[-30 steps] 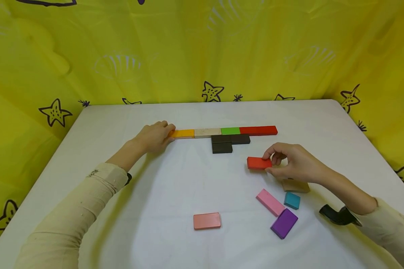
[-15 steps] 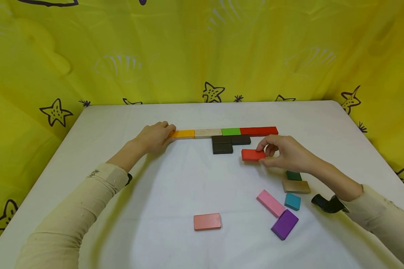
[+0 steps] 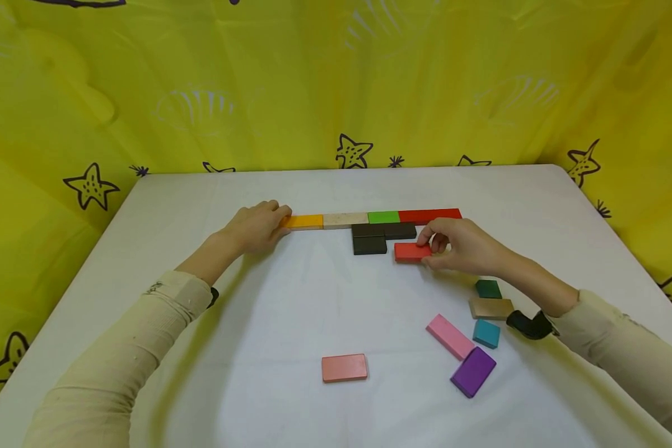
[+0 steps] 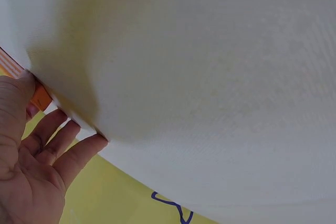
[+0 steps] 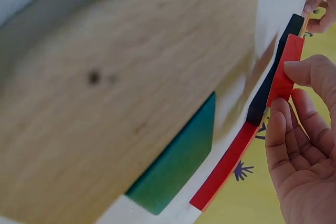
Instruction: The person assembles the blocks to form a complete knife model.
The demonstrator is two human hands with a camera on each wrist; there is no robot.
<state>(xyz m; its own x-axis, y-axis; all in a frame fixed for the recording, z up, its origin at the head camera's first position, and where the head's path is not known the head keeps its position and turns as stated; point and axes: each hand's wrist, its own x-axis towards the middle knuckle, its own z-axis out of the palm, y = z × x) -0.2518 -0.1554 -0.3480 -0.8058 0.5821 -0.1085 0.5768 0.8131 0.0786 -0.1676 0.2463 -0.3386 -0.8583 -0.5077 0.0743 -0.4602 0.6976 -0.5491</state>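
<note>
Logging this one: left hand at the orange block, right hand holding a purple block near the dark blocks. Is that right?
One thing is off: the right hand holds a red block, not a purple one, as the head view shows. The rest stands: the left hand is at the orange block, and the red block is near the dark blocks.

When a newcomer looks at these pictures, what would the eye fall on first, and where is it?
Probably the yellow backdrop with its dark starfish drawings, behind the white table. Next, perhaps, the red block pinched in the right hand, to the right of the front dark block. At the left end of the coloured row, the left hand holds the orange block.
</note>
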